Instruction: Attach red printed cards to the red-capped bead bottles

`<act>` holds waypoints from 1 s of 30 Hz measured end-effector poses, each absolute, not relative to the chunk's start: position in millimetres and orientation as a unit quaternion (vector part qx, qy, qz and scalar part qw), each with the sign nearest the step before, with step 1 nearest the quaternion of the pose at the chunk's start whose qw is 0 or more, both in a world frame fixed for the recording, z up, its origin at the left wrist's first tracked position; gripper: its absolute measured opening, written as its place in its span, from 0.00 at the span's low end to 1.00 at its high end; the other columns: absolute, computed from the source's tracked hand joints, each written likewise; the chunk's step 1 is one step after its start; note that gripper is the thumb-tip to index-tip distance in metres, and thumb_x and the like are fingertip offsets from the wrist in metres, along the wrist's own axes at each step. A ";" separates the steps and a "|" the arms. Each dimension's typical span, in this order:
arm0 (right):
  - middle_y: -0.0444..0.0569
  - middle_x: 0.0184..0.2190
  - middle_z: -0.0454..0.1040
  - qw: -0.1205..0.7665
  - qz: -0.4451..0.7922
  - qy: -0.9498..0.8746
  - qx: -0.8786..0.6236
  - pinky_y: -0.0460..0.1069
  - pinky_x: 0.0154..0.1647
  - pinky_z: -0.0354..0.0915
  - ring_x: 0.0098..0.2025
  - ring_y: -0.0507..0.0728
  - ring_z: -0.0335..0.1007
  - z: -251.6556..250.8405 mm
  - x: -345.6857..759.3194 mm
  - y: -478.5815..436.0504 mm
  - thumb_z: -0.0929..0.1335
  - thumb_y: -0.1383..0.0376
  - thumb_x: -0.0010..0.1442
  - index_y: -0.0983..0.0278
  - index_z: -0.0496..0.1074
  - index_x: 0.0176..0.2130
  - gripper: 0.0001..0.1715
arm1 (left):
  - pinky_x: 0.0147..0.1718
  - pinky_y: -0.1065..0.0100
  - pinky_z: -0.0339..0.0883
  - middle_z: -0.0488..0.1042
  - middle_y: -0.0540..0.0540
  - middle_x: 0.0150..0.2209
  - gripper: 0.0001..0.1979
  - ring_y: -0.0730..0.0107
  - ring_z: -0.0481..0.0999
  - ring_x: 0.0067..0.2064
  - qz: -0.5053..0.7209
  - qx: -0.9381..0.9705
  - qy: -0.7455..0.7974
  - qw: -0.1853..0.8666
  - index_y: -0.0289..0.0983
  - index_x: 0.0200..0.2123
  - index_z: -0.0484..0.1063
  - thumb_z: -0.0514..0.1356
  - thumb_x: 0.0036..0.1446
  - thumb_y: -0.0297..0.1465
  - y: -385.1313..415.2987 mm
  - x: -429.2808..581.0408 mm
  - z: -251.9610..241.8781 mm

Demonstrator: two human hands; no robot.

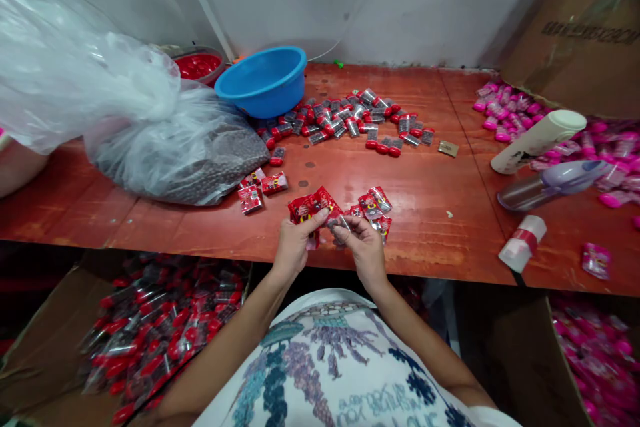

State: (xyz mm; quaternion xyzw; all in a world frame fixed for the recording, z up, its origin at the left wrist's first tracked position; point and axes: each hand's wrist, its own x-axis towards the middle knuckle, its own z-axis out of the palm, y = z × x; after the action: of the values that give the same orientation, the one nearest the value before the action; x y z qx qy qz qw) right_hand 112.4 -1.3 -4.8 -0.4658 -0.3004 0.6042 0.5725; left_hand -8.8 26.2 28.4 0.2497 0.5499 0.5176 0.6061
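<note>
My left hand (295, 240) is closed on red printed packets (301, 208), its thumb pressed over them near the table's front edge. Meeting it from the other side, my right hand (367, 247) pinches a small clear container with dark contents (338, 221), right against the packets. My fingers cover part of both, so I cannot tell whether the container is inside a packet. More red packets (376, 203) lie just beyond my right hand. To the left, several red-wrapped boxes (251, 199) sit on the tabletop.
Capped containers (350, 117) lie scattered behind my hands, beside a blue basin (265, 83). A plastic bag of dark beads (185, 153) stands left. Right are a white bottle (537, 141), a purple-lidded bottle (550, 185) and pink containers (510, 110). A carton of red-capped containers (165, 327) sits below.
</note>
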 end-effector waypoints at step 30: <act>0.44 0.36 0.72 0.569 0.572 -0.393 -0.441 0.46 0.35 0.71 0.34 0.51 0.69 -12.9 112.6 -3.5 0.71 0.60 0.54 0.56 0.72 0.47 0.19 | 0.14 0.75 0.64 0.77 0.49 0.26 0.15 0.72 0.74 0.23 0.536 0.215 0.523 0.626 0.35 0.33 0.75 0.71 0.39 0.33 24.0 -17.0 36.0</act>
State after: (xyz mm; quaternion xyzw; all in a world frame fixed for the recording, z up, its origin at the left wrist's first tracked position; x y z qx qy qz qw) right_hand 112.6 -3.5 -12.9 -0.4411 -0.3935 0.5717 0.5689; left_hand -17.0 24.0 36.0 0.2148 0.5235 0.5361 0.6264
